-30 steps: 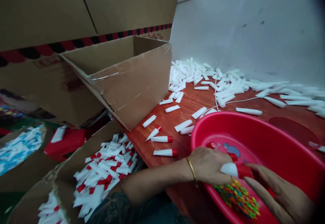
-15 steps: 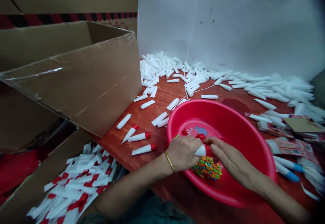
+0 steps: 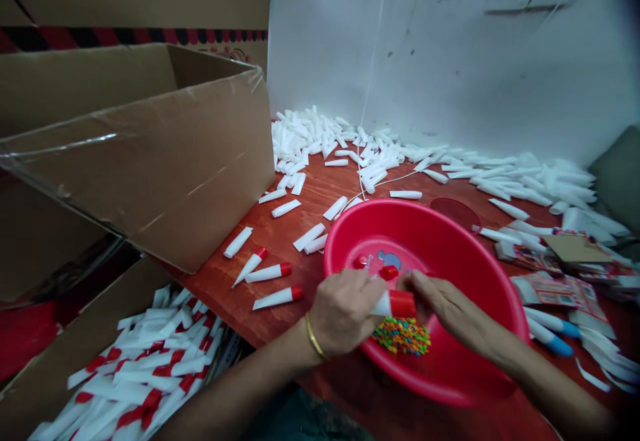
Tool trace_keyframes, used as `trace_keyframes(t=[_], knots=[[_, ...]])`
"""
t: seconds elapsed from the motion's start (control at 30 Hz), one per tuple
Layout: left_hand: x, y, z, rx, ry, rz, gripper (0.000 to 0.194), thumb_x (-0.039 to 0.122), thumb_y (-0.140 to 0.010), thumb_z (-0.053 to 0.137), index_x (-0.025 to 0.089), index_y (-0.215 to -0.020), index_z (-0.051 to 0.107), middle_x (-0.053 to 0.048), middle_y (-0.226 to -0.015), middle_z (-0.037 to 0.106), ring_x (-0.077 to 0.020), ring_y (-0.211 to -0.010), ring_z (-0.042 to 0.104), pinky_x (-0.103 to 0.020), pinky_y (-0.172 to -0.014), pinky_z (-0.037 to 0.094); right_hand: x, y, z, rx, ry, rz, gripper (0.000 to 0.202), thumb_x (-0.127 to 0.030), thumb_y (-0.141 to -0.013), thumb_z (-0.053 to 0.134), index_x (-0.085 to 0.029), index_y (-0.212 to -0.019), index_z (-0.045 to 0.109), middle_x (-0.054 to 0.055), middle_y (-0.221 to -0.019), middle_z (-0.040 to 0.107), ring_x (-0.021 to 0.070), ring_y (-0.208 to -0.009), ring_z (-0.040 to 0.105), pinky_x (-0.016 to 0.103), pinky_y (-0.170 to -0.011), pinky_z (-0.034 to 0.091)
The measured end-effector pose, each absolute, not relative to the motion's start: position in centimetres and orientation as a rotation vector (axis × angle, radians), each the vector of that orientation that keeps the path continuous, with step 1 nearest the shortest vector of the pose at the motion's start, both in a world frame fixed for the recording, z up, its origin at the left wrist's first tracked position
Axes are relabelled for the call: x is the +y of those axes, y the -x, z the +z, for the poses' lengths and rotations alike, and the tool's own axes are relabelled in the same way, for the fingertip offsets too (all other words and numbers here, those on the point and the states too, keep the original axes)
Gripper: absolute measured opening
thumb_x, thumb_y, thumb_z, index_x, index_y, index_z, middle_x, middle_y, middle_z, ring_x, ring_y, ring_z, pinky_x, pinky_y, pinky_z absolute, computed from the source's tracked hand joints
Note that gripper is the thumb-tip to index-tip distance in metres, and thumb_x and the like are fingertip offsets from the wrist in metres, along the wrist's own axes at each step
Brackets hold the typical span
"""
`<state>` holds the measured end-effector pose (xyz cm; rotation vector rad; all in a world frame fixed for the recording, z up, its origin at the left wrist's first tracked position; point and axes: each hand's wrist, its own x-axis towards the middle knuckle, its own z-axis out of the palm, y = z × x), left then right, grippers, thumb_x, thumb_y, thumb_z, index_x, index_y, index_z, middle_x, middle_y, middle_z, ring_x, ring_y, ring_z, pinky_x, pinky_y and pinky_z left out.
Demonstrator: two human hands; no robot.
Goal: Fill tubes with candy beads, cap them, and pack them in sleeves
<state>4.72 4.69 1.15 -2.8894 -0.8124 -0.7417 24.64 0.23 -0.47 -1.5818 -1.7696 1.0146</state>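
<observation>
My left hand (image 3: 347, 311) is closed around a white tube with a red cap (image 3: 400, 303), held sideways over the pink basin (image 3: 480, 281). Close beside the cap is my right hand (image 3: 445, 307), its fingers bent and partly hidden; whether they hold anything cannot be seen. Small multicoloured pieces (image 3: 404, 336) lie heaped in the basin under the tube. Loose red caps (image 3: 389, 272) rest in the basin near its printed picture. Several red-capped tubes (image 3: 269, 272) lie on the table left of the basin.
An open cardboard box (image 3: 200, 161) stands at the left. Below it, another box holds many red-capped tubes (image 3: 135, 381). White tubes (image 3: 530, 177) are piled along the wall. Printed packets (image 3: 565, 294) and blue-tipped tubes (image 3: 550, 337) lie at the right.
My left hand has drawn slightly left and down with the tube, and the red cap now shows clear of my right fingers. The view has shifted a little.
</observation>
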Motion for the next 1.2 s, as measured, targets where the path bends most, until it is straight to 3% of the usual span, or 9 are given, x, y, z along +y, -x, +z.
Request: trace_keyframes(t=[0.1,0.2,0.33,0.47,0.67,0.83,0.97,1.07,1.2], knots=[[5.0,-1.2,1.2,-1.093,2.790,-0.897,0.014,0.029,-0.081,0.049,0.019,-0.087,0.056,-0.002,-0.071,0.059,-0.0154,-0.067,0.055,-0.027,-0.061,0.043,2.5,-26.9,-2.5,-2.089,1.759,0.478,0.033,-0.043,-0.085,0.042,-0.019,-0.104,0.054,0.010,-0.093,0.060,0.0208,-0.073,0.059,0.030,-0.057,0.045],[5.5,3.2,-0.6,-1.275,2.691,-0.656,0.012,0.023,-0.080,0.047,0.018,-0.084,0.057,-0.004,-0.073,0.059,-0.0166,-0.069,0.055,-0.029,-0.063,0.044,4.8,-28.2,-5.2,-2.346,1.734,0.238,0.035,-0.027,-0.079,0.049,-0.017,-0.112,0.053,0.014,-0.108,0.057,0.0251,-0.086,0.059,0.032,-0.061,0.047],[6.0,7.6,-4.4,-1.312,2.656,-0.234,0.025,0.018,-0.074,0.049,0.019,-0.097,0.059,-0.009,-0.093,0.060,-0.0231,-0.084,0.055,-0.036,-0.072,0.046,7.0,-27.7,-7.6,-2.544,1.602,0.244,0.026,-0.011,-0.076,0.042,-0.016,-0.094,0.060,0.011,-0.090,0.063,0.0201,-0.073,0.061,0.028,-0.056,0.045],[6.9,9.1,-6.4,-1.311,2.656,-0.241,0.042,0.017,-0.071,0.049,0.018,-0.113,0.054,-0.013,-0.111,0.055,-0.0269,-0.102,0.050,-0.043,-0.088,0.040,7.3,-26.3,-8.3,-2.696,1.590,0.121,0.027,-0.003,-0.076,0.037,-0.013,-0.086,0.061,0.011,-0.080,0.063,0.0185,-0.063,0.059,0.027,-0.050,0.039],[9.0,8.7,-5.3,-1.228,2.860,-0.171,0.060,0.029,-0.065,0.053,0.016,-0.123,0.045,-0.015,-0.123,0.047,-0.0301,-0.114,0.041,-0.048,-0.096,0.029,4.2,-23.0,-7.5,-2.847,1.458,0.001,0.031,0.003,-0.075,0.037,-0.012,-0.085,0.062,0.011,-0.076,0.062,0.0205,-0.062,0.058,0.028,-0.050,0.036],[11.0,6.4,-3.3,-1.023,2.919,-0.302,0.044,0.035,-0.076,0.046,0.016,-0.116,0.051,-0.012,-0.112,0.053,-0.0251,-0.102,0.047,-0.041,-0.088,0.034,3.3,-21.5,-6.5,-2.729,1.432,0.422,0.025,-0.001,-0.075,0.041,-0.014,-0.082,0.061,0.009,-0.078,0.063,0.0173,-0.064,0.058,0.026,-0.053,0.039],[14.3,2.4,-1.9,-1.371,2.682,-0.290,0.034,0.029,-0.086,0.034,0.018,-0.113,0.052,-0.009,-0.101,0.057,-0.0223,-0.094,0.050,-0.036,-0.081,0.036,3.8,-22.3,-5.8,-2.300,1.428,1.051,0.018,-0.015,-0.072,0.055,-0.018,-0.090,0.060,0.001,-0.072,0.060,0.0125,-0.059,0.052,0.023,-0.051,0.039],[17.3,-0.2,-2.0,-1.592,2.637,-0.101,0.037,0.038,-0.085,0.037,0.016,-0.113,0.051,-0.011,-0.104,0.057,-0.0238,-0.098,0.050,-0.035,-0.080,0.038,3.7,-22.6,-5.3,-1.827,1.329,1.501,0.026,-0.027,-0.071,0.060,-0.019,-0.096,0.059,-0.005,-0.059,0.049,0.0089,-0.050,0.042,0.021,-0.047,0.035],[20.0,-2.0,-3.1,-1.685,2.673,0.094,0.036,0.044,-0.082,0.044,0.015,-0.098,0.059,-0.012,-0.102,0.059,-0.0239,-0.096,0.054,-0.033,-0.079,0.041,3.1,-23.2,-5.0,-1.587,1.172,1.618,0.035,-0.040,-0.066,0.066,-0.020,-0.094,0.059,-0.006,-0.060,0.044,0.0083,-0.052,0.040,0.022,-0.050,0.037]])
